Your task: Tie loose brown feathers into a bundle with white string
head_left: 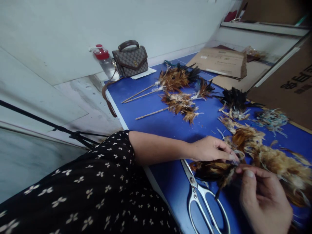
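Note:
My left hand (212, 149) reaches in from the left, its thumb and fingertips pinched together on a thin whitish strip at the end of a feather bundle. That dark brown and black feather bundle (212, 172) lies low over the blue table. From the right, my right hand (266, 196) pinches the bundle's stem end between thumb and forefinger, close to the left fingertips. Silver scissors (194, 188) lie slightly apart just below the bundle, handles toward me. Beyond my hands spreads a heap of tan and cream feathers (273, 159).
Feather bundles on sticks (174, 79) lie farther back on the blue table (136, 130). Black feathers (234, 97) and a tangle of pale strips (271, 118) are at right. A handbag (133, 61), water bottle (106, 63) and cardboard (219, 61) stand behind. A black tripod leg (44, 118) is at left.

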Demonstrator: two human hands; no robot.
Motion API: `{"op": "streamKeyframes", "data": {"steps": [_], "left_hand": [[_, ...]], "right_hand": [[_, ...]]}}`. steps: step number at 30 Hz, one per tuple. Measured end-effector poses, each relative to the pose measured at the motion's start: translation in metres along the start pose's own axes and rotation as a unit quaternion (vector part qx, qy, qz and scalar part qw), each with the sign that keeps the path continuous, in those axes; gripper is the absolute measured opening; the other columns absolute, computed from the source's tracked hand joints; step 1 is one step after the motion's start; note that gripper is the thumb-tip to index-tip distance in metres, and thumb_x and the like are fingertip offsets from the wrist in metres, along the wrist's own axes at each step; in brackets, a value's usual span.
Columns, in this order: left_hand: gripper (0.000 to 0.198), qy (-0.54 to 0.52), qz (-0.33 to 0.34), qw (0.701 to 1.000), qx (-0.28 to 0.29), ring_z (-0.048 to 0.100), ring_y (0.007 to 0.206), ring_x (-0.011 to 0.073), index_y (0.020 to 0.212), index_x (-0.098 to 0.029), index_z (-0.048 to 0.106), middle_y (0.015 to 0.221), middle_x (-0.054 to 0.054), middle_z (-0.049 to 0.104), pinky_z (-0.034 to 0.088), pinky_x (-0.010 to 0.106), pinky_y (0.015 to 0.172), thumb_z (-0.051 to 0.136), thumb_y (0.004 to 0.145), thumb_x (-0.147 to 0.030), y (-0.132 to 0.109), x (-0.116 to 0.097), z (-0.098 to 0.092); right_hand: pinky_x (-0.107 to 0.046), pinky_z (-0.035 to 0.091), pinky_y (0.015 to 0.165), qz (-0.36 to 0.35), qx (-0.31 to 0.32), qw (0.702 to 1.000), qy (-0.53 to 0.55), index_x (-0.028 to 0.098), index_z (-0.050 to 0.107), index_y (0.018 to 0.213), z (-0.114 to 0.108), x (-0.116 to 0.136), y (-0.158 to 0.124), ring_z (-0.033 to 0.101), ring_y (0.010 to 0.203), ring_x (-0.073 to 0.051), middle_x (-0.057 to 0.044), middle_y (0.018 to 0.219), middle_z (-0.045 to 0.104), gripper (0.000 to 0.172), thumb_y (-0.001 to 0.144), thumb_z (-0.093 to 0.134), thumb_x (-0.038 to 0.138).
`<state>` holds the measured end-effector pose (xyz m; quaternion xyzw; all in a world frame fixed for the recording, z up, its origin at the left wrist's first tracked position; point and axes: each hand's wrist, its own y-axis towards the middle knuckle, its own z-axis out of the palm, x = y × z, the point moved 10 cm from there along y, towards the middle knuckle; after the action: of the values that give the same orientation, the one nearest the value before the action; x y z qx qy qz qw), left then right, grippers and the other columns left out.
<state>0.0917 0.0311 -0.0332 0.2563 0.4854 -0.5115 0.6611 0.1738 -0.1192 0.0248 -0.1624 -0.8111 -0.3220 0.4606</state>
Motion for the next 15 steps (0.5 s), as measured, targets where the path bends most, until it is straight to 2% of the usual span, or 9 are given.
{"op": "streamKeyframes", "data": {"steps": [4,7,10,13,15], "left_hand": [[0.055,0.007,-0.018,1.0,-0.019,0.064,0.084,0.0111,0.101,-0.016,0.083,0.091,-0.001,0.076,0.053,0.028,0.087,0.105,0.072,-0.058,0.001,0.008,-0.004],[0.057,0.006,-0.049,0.998,0.036,0.068,0.089,0.0131,0.1,-0.017,0.084,0.096,0.0,0.08,0.056,0.029,0.093,0.107,0.067,-0.059,0.003,0.017,0.006],[0.061,0.014,-0.046,0.995,0.085,0.07,0.098,0.0155,0.099,-0.017,0.085,0.103,0.001,0.082,0.056,0.031,0.104,0.112,0.058,-0.054,0.005,0.021,0.014],[0.062,0.021,-0.033,0.997,0.063,0.069,0.098,0.0151,0.097,-0.018,0.084,0.102,0.0,0.081,0.054,0.033,0.109,0.114,0.053,-0.049,0.009,0.024,0.008],[0.058,0.021,-0.022,0.999,0.044,0.068,0.093,0.0136,0.095,-0.017,0.081,0.097,-0.002,0.079,0.054,0.034,0.108,0.114,0.056,-0.045,0.012,0.023,0.005]], "right_hand": [[-0.025,0.065,0.074,-0.003,0.002,1.0,0.018,0.023,0.075,0.117,0.002,0.002,-0.001,0.077,0.082,-0.017,-0.007,0.106,0.08,0.026,0.105,0.081,0.046],[-0.029,0.067,0.079,-0.009,-0.024,1.0,0.011,0.023,0.075,0.117,-0.004,0.002,-0.001,0.077,0.085,-0.018,-0.009,0.109,0.08,0.027,0.104,0.082,0.045],[-0.032,0.067,0.08,0.004,-0.04,0.999,-0.005,0.023,0.077,0.119,-0.008,-0.002,-0.002,0.077,0.084,-0.02,-0.009,0.109,0.081,0.031,0.103,0.083,0.049],[-0.033,0.066,0.078,0.01,-0.029,0.999,-0.014,0.023,0.078,0.122,-0.005,-0.001,-0.003,0.077,0.084,-0.021,-0.009,0.104,0.081,0.034,0.103,0.083,0.051],[-0.035,0.066,0.086,-0.005,-0.019,0.999,-0.027,0.023,0.077,0.128,-0.004,0.006,-0.002,0.078,0.091,-0.021,-0.01,0.117,0.081,0.035,0.106,0.08,0.051]]}}
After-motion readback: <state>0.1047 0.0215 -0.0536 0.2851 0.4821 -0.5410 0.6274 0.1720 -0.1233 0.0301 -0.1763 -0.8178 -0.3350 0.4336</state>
